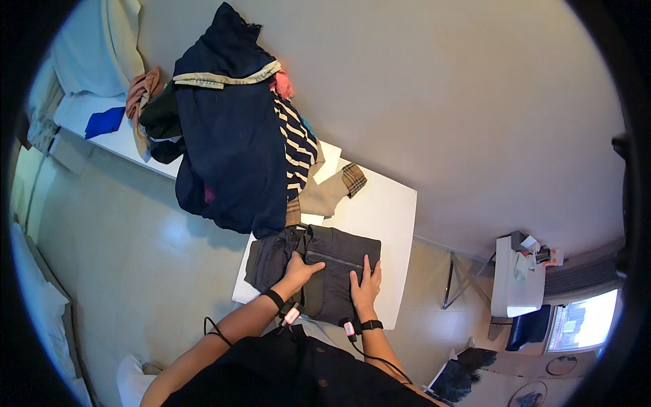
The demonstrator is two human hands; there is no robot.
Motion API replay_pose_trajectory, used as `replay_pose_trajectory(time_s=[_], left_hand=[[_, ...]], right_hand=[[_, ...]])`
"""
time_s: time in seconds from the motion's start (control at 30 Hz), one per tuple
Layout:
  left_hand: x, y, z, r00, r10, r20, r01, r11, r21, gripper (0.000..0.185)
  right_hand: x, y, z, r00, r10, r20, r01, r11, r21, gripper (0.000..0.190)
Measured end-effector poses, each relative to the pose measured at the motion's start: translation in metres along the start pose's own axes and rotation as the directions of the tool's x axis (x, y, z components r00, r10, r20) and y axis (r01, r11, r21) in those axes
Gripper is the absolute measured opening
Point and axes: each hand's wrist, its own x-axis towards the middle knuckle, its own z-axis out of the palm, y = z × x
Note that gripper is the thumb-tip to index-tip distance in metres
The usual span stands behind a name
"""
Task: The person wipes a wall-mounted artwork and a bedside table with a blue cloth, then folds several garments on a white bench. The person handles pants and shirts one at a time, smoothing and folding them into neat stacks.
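Note:
A dark grey garment with a zip (338,249) lies folded on the near end of a white table (391,229). My right hand (365,285) rests flat on its right part, fingers apart. My left hand (300,274) is at its left part, the thumb pointing right over the cloth; its fingertips are partly hidden among the folds, and whether they grip is not clear. Just beyond, a heap of clothes holds a large navy garment (231,152), a navy-and-cream striped garment (295,145) and a beige garment with a checked cuff (325,196).
A blue folded cloth (105,122) and a salmon-coloured cloth (142,91) lie at the table's far left. A wall (457,127) runs along the table's far side. Another white table (516,290) with small items stands at the right. A bed edge (46,305) shows at the left.

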Motion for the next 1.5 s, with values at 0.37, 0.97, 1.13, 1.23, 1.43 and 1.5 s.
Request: replay_pose_trajectory(time_s=[0.37,0.97,1.13,1.23,1.43,1.5], left_hand=[[-0.049,0.063,-0.012,0.983,0.179,-0.048,-0.135,0.869,0.476,0.080],[0.015,0.036,-0.023,0.977,-0.116,0.179,0.168,0.936,-0.308,0.050],[-0.011,0.055,0.010,0.932,0.334,0.143,-0.306,0.934,-0.186,0.039],[-0.070,0.106,0.002,0.914,0.347,0.212,-0.358,0.933,0.018,0.041],[-0.076,0.080,-0.079,0.966,0.256,-0.023,-0.250,0.916,-0.314,0.044],[-0.065,0.043,-0.110,0.970,0.219,-0.104,-0.241,0.915,-0.323,0.043]], right_hand=[[-0.012,-0.020,0.001,0.979,-0.190,-0.075,0.193,0.981,0.033,0.064],[-0.005,-0.001,0.029,0.993,-0.099,-0.056,0.094,0.991,-0.096,0.067],[-0.006,0.016,0.020,0.992,-0.068,-0.103,0.088,0.975,0.205,0.071],[-0.019,-0.007,-0.008,0.959,-0.225,-0.174,0.242,0.966,0.088,0.070],[-0.022,-0.062,-0.003,0.888,-0.460,0.030,0.461,0.885,-0.071,0.059],[-0.020,-0.074,0.005,0.860,-0.500,0.098,0.509,0.855,-0.098,0.061]])
